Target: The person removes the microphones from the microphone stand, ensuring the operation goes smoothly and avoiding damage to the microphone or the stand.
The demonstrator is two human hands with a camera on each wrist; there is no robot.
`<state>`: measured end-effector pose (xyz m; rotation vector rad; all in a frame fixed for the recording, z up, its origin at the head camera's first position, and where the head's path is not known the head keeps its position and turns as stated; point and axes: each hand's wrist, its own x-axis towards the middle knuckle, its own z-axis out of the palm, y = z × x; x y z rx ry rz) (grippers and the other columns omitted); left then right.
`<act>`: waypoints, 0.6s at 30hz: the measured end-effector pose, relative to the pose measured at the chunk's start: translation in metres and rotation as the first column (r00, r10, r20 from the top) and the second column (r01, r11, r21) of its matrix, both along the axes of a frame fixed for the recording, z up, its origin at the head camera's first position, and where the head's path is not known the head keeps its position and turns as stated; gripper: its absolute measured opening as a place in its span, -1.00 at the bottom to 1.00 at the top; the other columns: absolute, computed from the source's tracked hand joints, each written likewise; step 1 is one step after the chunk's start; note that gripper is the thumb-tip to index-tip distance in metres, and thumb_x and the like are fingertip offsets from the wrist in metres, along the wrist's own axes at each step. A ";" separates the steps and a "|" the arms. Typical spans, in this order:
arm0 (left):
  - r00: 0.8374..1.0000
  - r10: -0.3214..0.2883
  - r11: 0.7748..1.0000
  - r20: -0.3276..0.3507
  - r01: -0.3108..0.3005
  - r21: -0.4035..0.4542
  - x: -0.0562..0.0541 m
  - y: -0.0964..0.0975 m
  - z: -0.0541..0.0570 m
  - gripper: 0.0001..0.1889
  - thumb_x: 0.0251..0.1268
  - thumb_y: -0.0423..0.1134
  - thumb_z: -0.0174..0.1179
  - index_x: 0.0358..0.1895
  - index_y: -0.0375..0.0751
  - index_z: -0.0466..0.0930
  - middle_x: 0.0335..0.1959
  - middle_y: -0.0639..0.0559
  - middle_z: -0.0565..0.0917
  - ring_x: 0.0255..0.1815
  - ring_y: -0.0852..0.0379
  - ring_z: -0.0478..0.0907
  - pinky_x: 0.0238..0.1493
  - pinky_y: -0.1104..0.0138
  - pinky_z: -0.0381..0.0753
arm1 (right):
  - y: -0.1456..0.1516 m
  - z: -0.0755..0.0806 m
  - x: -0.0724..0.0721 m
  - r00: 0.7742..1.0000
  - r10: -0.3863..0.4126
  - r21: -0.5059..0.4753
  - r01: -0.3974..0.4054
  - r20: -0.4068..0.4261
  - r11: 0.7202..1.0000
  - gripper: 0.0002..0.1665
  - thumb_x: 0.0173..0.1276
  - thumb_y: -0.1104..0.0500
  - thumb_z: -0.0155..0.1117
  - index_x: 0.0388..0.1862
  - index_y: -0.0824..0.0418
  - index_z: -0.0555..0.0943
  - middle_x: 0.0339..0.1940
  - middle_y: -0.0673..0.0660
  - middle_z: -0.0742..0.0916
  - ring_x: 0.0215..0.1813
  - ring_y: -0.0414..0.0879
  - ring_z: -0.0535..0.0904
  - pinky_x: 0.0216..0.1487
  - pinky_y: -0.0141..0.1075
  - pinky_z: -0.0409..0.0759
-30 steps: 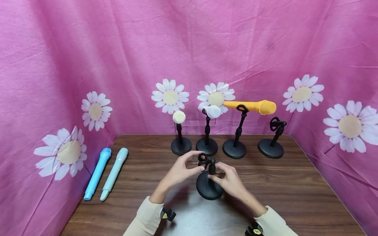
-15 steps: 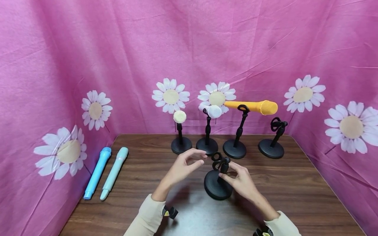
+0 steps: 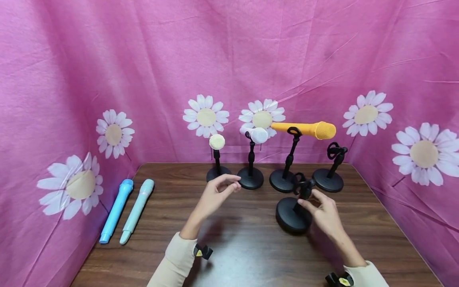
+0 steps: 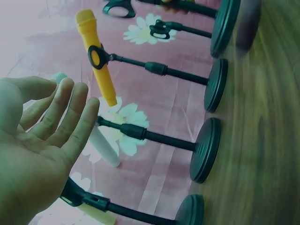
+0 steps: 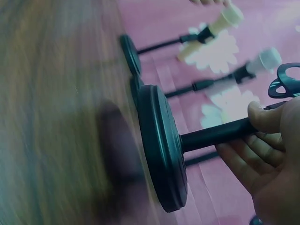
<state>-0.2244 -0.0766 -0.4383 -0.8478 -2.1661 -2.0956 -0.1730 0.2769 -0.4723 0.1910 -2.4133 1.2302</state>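
My right hand (image 3: pixel 325 211) grips the pole of a black microphone stand (image 3: pixel 292 217), its thumb and fingers wrapped just under the clip. In the right wrist view the round base of this microphone stand (image 5: pixel 161 150) hangs off the wood, its shadow apart from it. The clip on top carries no microphone. My left hand (image 3: pixel 214 196) hovers over the table with relaxed fingers and holds nothing; it covers part of the leftmost stand's base in the head view. Behind it in the left wrist view are the stands and a yellow microphone (image 4: pixel 97 58).
Along the back edge, stands hold a cream microphone (image 3: pixel 216 142), a white microphone (image 3: pixel 259 135) and the yellow one. A stand with a bare clip (image 3: pixel 329 179) is at back right. A blue microphone (image 3: pixel 116 211) and a mint microphone (image 3: pixel 137 211) lie at left. Pink curtain surrounds the table.
My right hand has carried the microphone stand rightward and slightly away from me. My left hand, earlier at the stand's clip, has come off it and drifted a little left.
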 end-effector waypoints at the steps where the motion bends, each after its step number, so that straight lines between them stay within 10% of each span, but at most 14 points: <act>1: 1.000 0.009 1.000 -0.003 -0.009 0.003 -0.002 -0.002 0.000 -0.75 0.60 -0.38 0.21 0.20 -0.37 0.68 -0.06 -0.40 0.76 -0.08 0.16 0.79 0.07 0.17 0.82 | 0.006 0.001 -0.001 1.000 -0.020 0.003 0.020 0.004 1.000 -0.78 0.34 0.29 0.56 -0.05 0.19 0.79 -0.14 0.20 0.87 -0.15 -0.60 0.66 -0.10 -0.71 0.54; 10: 0.996 0.092 0.996 -0.012 -0.093 -0.018 -0.010 -0.017 0.009 -0.77 0.60 -0.32 0.23 0.14 -0.36 0.71 -0.15 -0.38 0.76 -0.14 0.11 0.77 0.02 0.23 0.82 | 0.053 0.003 -0.004 0.989 -0.146 -0.051 0.148 0.035 0.988 -0.75 0.46 0.24 0.46 0.03 0.34 0.71 -0.27 -0.55 0.70 -0.18 -0.73 0.61 -0.13 -0.74 0.53; 18: 0.985 0.166 0.986 -0.038 -0.167 -0.008 -0.019 -0.031 0.018 -0.76 0.59 -0.34 0.23 0.12 -0.43 0.71 -0.21 -0.31 0.74 -0.18 0.26 0.72 -0.02 0.41 0.76 | 0.093 0.006 -0.008 0.966 -0.255 -0.070 0.257 0.048 0.964 -0.69 0.48 0.18 0.45 0.08 0.34 0.69 -0.30 -0.69 0.63 -0.21 -0.80 0.57 -0.13 -0.80 0.46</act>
